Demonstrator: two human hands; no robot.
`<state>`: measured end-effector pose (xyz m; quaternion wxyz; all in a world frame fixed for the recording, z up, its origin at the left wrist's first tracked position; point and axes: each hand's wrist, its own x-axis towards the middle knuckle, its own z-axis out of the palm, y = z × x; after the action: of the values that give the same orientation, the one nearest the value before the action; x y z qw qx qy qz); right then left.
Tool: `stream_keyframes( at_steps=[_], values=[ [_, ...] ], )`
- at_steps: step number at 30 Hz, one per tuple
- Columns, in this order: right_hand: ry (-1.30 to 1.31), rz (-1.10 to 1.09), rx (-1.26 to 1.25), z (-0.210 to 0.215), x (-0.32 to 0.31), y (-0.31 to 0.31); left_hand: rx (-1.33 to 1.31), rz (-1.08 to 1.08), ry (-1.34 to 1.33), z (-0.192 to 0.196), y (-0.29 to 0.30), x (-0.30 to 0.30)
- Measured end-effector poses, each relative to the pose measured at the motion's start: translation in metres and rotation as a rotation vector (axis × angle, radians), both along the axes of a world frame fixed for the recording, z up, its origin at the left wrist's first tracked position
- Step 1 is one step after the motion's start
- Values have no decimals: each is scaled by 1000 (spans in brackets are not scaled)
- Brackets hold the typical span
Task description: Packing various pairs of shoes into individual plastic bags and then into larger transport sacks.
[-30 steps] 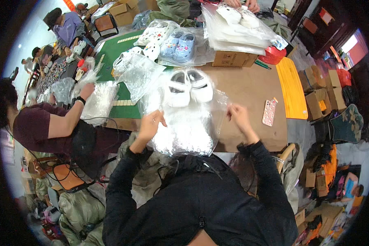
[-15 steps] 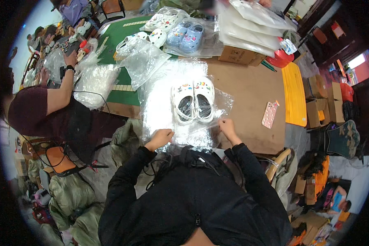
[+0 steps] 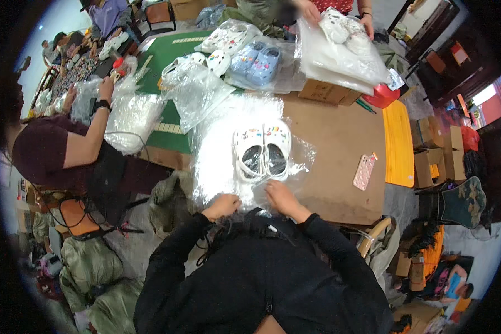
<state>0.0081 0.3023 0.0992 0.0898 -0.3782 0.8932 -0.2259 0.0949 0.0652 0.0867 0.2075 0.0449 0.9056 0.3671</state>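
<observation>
A pair of white clogs [image 3: 263, 146] with colourful charms lies side by side inside a clear plastic bag [image 3: 299, 158], toes pointing away from me. The bag rests on a stack of shiny clear bags [image 3: 211, 133] at the table's near edge. My left hand [image 3: 222, 206] is closed at the near left part of the plastic, its fingertips pinching the bag. Just below the clogs' heels, my right hand [image 3: 284, 197] is closed on the near edge of the bag.
Bagged blue clogs [image 3: 256, 62] and bagged white clogs [image 3: 228, 38] lie further back. A pink phone [image 3: 364, 171] is on the right. Another person [image 3: 67, 145] works at left. Across the table, another person's hands [image 3: 367, 25] hold white clogs over bags on a carton [image 3: 327, 92].
My right hand has moved left, from the bag's right side to below the clogs. The left hand has shifted slightly. Across the table, another person's hands have brought white clogs onto the bags.
</observation>
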Motion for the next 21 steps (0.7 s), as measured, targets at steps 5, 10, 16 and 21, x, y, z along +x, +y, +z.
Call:
stream_keyframes(
  at_steps=[5, 10, 16, 21],
  values=[
    [283, 81, -20, -17, -8, -17, -130, -103, -28, 22, 13, -13],
    [227, -44, 48, -27, 8, -23, -3, -216, -72, -27, 13, 0],
    [401, -150, 44, -26, -29, -54, 283, -399, -124, -44, 34, -25],
    [152, -190, 102, -20, -37, -59, -71, -822, -215, -87, 6, -100]
  ],
)
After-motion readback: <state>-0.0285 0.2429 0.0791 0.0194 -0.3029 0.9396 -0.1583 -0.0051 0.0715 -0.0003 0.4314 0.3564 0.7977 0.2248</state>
